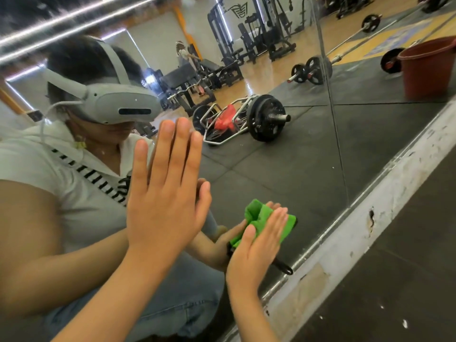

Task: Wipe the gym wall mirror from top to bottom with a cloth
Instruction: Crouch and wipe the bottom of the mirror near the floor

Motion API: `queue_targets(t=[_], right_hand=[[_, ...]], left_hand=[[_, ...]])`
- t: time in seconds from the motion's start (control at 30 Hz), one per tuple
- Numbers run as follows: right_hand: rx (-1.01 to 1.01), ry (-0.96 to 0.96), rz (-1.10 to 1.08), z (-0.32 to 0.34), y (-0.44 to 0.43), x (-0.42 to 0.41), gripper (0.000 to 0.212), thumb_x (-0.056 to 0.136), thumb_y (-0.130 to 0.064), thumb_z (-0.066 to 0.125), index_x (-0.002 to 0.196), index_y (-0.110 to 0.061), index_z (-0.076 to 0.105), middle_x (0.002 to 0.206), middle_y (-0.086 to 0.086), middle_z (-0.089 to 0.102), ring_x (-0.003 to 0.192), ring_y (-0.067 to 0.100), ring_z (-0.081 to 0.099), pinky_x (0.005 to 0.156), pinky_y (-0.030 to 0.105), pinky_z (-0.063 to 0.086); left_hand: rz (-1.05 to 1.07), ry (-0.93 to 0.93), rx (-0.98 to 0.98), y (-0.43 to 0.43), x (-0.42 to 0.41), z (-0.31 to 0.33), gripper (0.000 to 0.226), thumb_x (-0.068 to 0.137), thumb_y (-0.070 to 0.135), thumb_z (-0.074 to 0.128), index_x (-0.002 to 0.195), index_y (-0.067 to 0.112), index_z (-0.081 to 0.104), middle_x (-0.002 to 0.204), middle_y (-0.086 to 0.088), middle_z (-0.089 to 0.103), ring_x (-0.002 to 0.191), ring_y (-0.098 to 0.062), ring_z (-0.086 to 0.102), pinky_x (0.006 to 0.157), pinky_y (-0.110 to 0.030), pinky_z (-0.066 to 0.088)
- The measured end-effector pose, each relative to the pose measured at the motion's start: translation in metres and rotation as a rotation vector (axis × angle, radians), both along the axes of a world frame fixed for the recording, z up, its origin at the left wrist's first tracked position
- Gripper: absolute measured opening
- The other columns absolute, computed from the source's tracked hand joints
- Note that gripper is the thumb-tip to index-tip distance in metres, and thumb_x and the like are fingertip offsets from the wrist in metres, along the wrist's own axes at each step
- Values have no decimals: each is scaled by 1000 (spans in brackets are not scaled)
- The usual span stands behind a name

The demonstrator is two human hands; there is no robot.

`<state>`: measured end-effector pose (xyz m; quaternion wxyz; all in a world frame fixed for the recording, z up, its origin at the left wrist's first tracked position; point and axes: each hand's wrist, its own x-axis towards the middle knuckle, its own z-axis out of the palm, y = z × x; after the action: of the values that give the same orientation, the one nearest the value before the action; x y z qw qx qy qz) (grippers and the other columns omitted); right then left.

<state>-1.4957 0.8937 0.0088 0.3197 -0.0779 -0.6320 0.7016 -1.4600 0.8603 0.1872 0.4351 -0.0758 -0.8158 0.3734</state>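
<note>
Low at the centre of the head view, the right hand (256,245) presses the green cloth (261,218) against the mirror (308,169), just above its bottom edge. Its fingers are straight and close together. Higher and to the left in the frame, the left hand (167,183) lies flat on the mirror, fingers straight and slightly spread, holding nothing. The wipe appears to be on its lowest strip. The next move likely calls for sweeping the cloth sideways along that bottom edge.

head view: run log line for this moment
stage: wiping low | left hand: flat on gym wall mirror | right hand: flat, presses crumpled green cloth low on mirror
</note>
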Motion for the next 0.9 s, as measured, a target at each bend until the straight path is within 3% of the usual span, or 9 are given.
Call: queue_targets(t=[0.13, 0.2, 0.27, 0.37, 0.53, 0.67, 0.9], right_hand=[[-57, -76, -34, -7, 39, -46, 61, 101, -33, 27, 155, -9, 15, 163, 2, 13, 150, 6, 5, 121, 19, 2], [-168, -186, -21, -23, 46, -53, 65, 98, -38, 25, 155, -9, 13, 164, 2, 11, 150, 9, 5, 123, 24, 2], [-194, -244, 0, -35, 31, -29, 69, 96, -47, 22, 154, -13, 7, 164, 2, 9, 150, 8, 3, 123, 25, 1], [-201, -291, 54, -41, 5, 9, 73, 90, -57, 19, 151, -22, -1, 162, -8, 1, 149, 4, -3, 118, 15, -5], [-209, -286, 28, -43, 32, -27, 69, 96, -43, 25, 156, -13, 11, 160, -11, 5, 148, 3, 1, 111, 4, -6], [-268, -375, 28, -65, 29, -14, 68, 97, -41, 25, 157, -13, 12, 165, -3, 9, 145, -1, 2, 106, -2, -7], [-378, -477, -23, -47, 32, -29, 54, 108, -23, 28, 157, -12, 9, 165, -2, 7, 151, 9, 3, 113, 16, -3]], left_hand=[[1, 3, 7, 2, 1, 0, 71, 100, 32, 37, 160, 7, 8, 167, -15, 6, 154, -30, 1, 125, -48, -4], [-1, 0, 13, 2, 1, 0, 71, 100, 32, 38, 160, 7, 9, 167, -14, 6, 154, -31, 2, 124, -48, -4], [-9, -5, 20, 1, 2, 0, 71, 101, 32, 38, 160, 7, 10, 167, -15, 6, 154, -31, 3, 125, -49, -2], [-17, 1, 20, 1, 2, -1, 70, 101, 31, 38, 160, 6, 12, 167, -15, 8, 154, -32, 6, 125, -50, 1], [-8, 11, 18, 2, 0, 0, 69, 101, 32, 36, 160, 7, 10, 167, -15, 7, 154, -31, 5, 125, -50, 0], [-7, 8, 6, 1, 1, -1, 69, 101, 31, 35, 160, 6, 9, 167, -16, 7, 154, -31, 5, 125, -50, -1], [-1, 9, 14, 2, 1, -1, 68, 101, 31, 35, 160, 6, 11, 167, -15, 6, 155, -30, 2, 125, -48, -5]])
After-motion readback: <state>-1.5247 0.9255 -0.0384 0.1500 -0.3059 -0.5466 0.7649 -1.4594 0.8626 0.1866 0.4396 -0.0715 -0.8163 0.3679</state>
